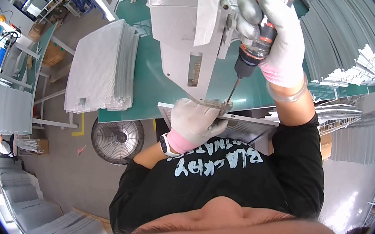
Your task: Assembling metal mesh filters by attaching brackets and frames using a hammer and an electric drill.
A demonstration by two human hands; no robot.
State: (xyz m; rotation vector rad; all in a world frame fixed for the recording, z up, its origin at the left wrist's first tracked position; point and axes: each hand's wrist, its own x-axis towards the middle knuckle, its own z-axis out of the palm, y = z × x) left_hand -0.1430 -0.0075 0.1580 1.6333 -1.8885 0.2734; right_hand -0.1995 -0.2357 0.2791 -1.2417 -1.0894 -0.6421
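Note:
In my gloved right hand (pixel 283 42) is a black and red power screwdriver (pixel 247 60), gripped around its body. Its long thin bit points down to a small metal nose piece (pixel 219 105) at the foot of a grey machine housing (pixel 180 27). My left hand (pixel 192 121), also gloved, is closed on a thin framed panel (pixel 257 121) just below that nose piece. The fingertips at the panel's edge are partly hidden. The panel lies between my chest and the green table (pixel 147 84), and its lower part is hard to see.
A stack of pale mesh panels (pixel 100 66) stands on the table at left. Many long grey strips (pixel 343 33) are piled at the far right. A round floor fan (pixel 117 141) sits below the table's left edge. More grey stacks (pixel 363 136) stand to the right.

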